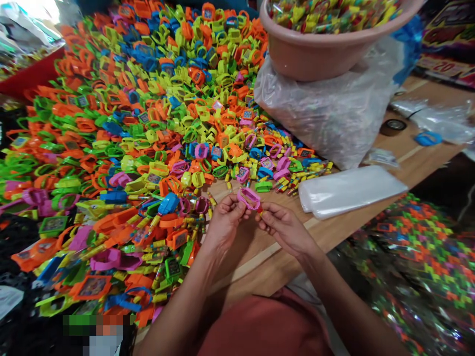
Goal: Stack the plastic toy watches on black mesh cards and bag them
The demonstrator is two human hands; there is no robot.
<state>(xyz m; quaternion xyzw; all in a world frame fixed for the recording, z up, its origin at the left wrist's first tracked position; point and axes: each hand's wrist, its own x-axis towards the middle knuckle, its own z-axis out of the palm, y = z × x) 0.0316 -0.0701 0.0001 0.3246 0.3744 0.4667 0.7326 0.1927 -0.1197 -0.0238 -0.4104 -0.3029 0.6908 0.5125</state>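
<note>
Between the thumb and fingers of my left hand [226, 220] is a pink toy watch [254, 193], its band forming a loop. My right hand [284, 227] pinches a small candy tube [260, 210] with a red and yellow end, mostly hidden by the fingers, right beside the pink watch. Both hands are over the bare wood near the table's front edge. Just beyond them lie a green toy watch [263, 186], a blue toy watch [265, 172] and several loose yellow-ended tubes [285, 185].
A huge heap of coloured toy watches [159, 109] covers the table's left and back. A pink basin [315, 49] of filled packets stands on a stuffed plastic bag [326, 109]. Clear plastic sleeves [352, 190] lie at right. Packed watches [419, 247] sit below the table edge.
</note>
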